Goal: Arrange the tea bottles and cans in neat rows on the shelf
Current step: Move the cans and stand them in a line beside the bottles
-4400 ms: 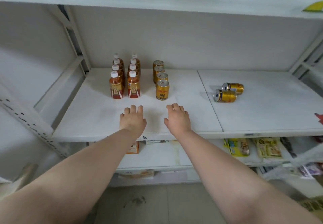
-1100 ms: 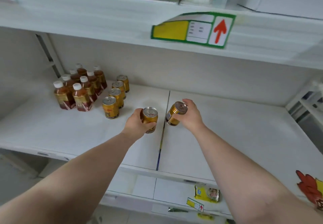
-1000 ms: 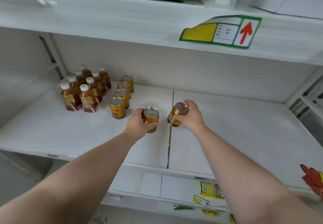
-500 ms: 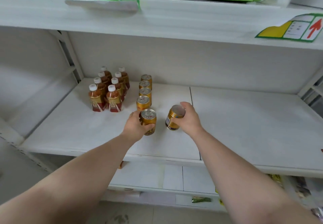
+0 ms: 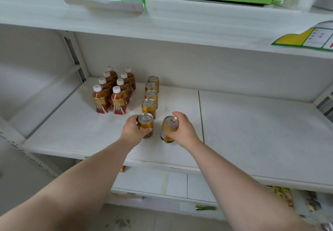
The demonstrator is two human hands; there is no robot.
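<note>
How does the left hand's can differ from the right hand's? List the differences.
The left-hand can stands upright, in line with the can row; the right-hand can is tilted, right of that row. The left hand wraps its can's side; the right hand grips nearer the top. Both are gold.

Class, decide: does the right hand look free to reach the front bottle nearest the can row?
Probably not directly: the right hand grips a can, and the can row and left hand stand between it and that bottle.
</note>
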